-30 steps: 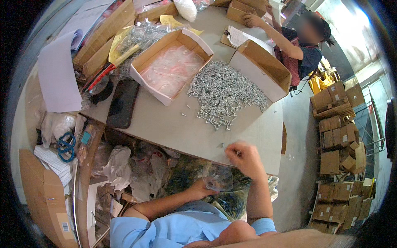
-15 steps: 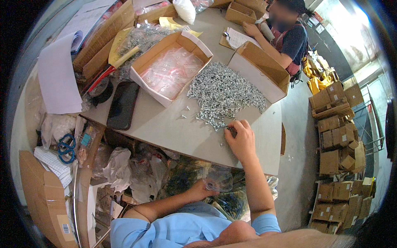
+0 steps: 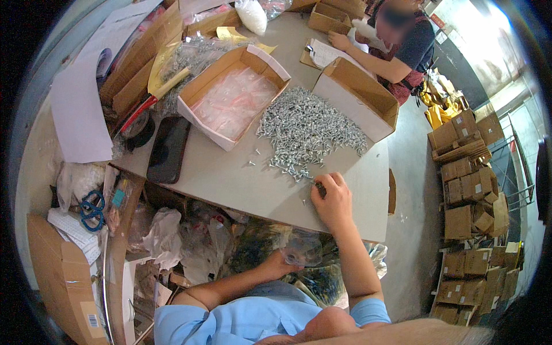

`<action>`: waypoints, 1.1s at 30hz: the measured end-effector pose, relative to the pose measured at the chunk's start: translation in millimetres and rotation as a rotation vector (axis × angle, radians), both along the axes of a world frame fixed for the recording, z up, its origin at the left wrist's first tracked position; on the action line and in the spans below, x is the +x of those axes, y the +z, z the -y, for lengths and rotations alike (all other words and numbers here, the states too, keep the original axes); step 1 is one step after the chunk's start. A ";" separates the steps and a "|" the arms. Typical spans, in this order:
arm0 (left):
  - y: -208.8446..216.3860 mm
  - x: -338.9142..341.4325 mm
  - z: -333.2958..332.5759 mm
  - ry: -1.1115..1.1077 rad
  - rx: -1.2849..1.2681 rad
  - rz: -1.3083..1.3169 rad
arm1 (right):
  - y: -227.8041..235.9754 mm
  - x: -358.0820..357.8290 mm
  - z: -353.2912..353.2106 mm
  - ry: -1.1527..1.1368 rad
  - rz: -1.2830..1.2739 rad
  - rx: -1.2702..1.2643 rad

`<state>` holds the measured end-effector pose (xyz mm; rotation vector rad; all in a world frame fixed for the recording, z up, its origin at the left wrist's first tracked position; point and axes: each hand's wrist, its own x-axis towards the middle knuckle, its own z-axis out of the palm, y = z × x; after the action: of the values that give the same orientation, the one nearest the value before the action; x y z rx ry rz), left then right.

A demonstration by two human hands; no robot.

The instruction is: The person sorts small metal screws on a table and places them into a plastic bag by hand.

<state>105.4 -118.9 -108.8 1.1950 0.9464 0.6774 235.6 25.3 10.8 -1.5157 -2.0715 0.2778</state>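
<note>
A broad heap of small silver screws lies loose on the grey table. At its near edge, my right hand has its fingers curled and pinched, with screws at the fingertips; how many it grips is hidden. A few stray screws lie apart from the heap. Below the table edge, close to my lap, my left hand is closed on a clear plastic bag. Left of the heap, an open cardboard box holds small clear bags with red edges.
An empty-looking cardboard box lies tipped behind the heap. A black phone rests near the left edge, with tape behind it. Blue scissors lie lower left. Across the table, a person leans by a clipboard. Stacked cartons stand right.
My view has shifted slightly, and the right hand stays at the heap's near edge with its fingers a little more curled. The person across has shifted a little. The left hand looks unchanged.
</note>
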 end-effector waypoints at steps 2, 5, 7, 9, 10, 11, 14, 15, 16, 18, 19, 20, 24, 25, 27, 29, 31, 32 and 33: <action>1.8 0.7 -0.3 0.003 0.000 -0.006 | -3.3 3.0 3.9 0.011 -0.004 0.038; -4.8 2.7 0.4 -0.003 0.029 -0.012 | -3.0 10.6 13.0 0.007 0.018 0.035; -11.1 5.1 1.8 0.005 0.015 0.034 | 6.9 17.0 23.9 0.078 0.052 -0.066; -24.1 6.0 4.2 0.011 -0.014 0.088 | 19.9 22.7 30.9 0.221 0.058 -0.227; -29.3 7.1 4.4 0.004 -0.033 0.123 | 28.1 28.5 33.8 0.319 0.049 -0.333; -34.0 7.3 5.3 0.000 -0.052 0.156 | 31.7 31.2 34.5 0.419 0.040 -0.441; -37.3 8.3 6.1 0.005 -0.069 0.207 | 29.0 33.6 22.6 0.330 -0.144 -0.630; -38.4 8.4 6.1 0.003 -0.021 0.189 | 26.7 29.0 16.2 0.237 -0.148 -0.481; -38.7 10.8 4.1 -0.014 0.030 0.176 | 26.2 23.3 9.8 0.130 -0.149 -0.326; -28.1 8.7 2.6 -0.009 0.041 0.080 | 16.1 13.0 -4.9 0.045 -0.129 -0.111; -8.4 4.3 1.6 0.002 0.002 0.001 | 7.6 9.9 -12.8 0.054 -0.109 -0.048; 3.5 1.0 1.1 0.017 -0.040 -0.076 | 3.1 6.3 -17.0 0.067 -0.086 0.013; 6.4 -0.4 1.3 0.035 -0.089 -0.034 | 4.2 -0.3 -15.1 0.116 -0.053 -0.139; 3.7 2.0 4.2 0.090 -0.078 0.049 | 4.5 -1.3 -9.2 0.140 -0.053 -0.160; -7.7 4.9 7.3 0.116 -0.038 0.114 | 8.9 -5.3 5.0 0.193 -0.031 -0.136; -24.8 5.9 5.8 0.052 0.017 0.081 | 14.8 -10.8 21.4 0.245 0.015 -0.048; -33.0 9.9 7.3 0.065 0.007 0.150 | 10.7 -6.6 32.5 0.324 0.054 -0.053; -33.8 11.0 7.8 0.072 0.002 0.184 | 10.9 -3.1 40.2 0.348 0.063 -0.096; -34.4 11.2 7.4 0.071 0.050 0.141 | 12.9 0.1 46.7 0.371 0.072 -0.139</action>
<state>116.7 -126.3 -143.2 1.1461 0.8607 0.8350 235.7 -21.4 23.8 -1.2221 -2.4297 0.5220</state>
